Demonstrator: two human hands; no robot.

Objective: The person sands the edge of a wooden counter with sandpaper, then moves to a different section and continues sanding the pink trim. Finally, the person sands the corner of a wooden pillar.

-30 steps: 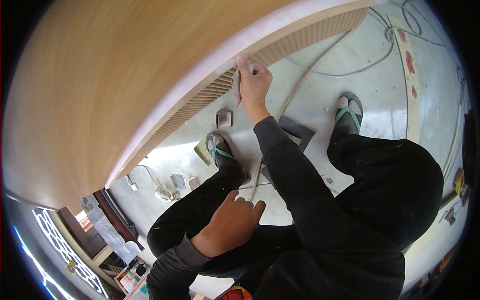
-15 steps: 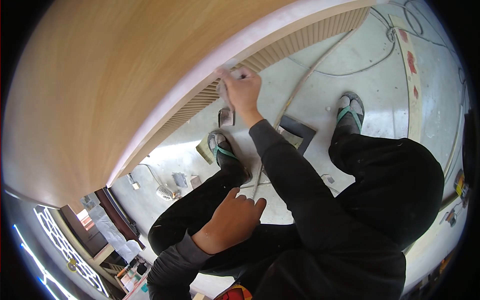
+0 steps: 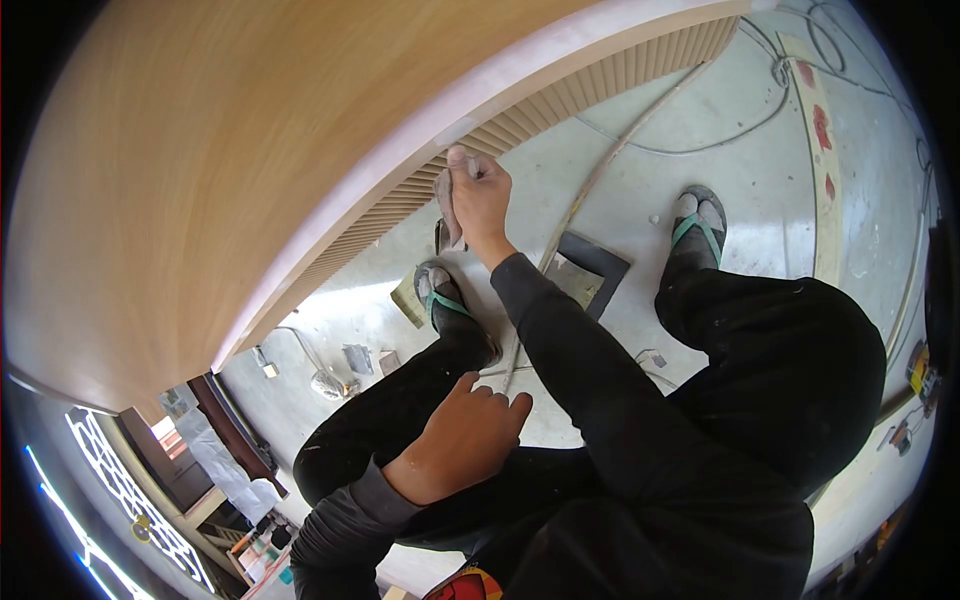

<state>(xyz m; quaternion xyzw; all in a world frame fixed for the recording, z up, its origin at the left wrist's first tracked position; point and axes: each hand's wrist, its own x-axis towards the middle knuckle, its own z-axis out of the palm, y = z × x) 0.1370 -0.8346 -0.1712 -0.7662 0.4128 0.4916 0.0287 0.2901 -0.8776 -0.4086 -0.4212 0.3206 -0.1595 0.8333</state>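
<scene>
From where I stand I count two bare hands, one folded sheet [image 3: 446,212], one wooden panel [image 3: 220,160], two green-strapped sandals [image 3: 440,297] and one dark square frame [image 3: 600,258]. The right hand [image 3: 482,200] reaches well forward, thumb uppermost, fingers clamped on the sheet, close by the panel's edge. From there the panel spreads toward ten o'clock; the frame lies at four. At six, the left hand [image 3: 465,445] is back-up, fingers curled; its palm is hidden, so I cannot tell whether they grip anything.

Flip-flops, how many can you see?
2. One flip-flop is on the left foot; the other flip-flop is on the right foot. More could be hidden behind the big panel.
</scene>
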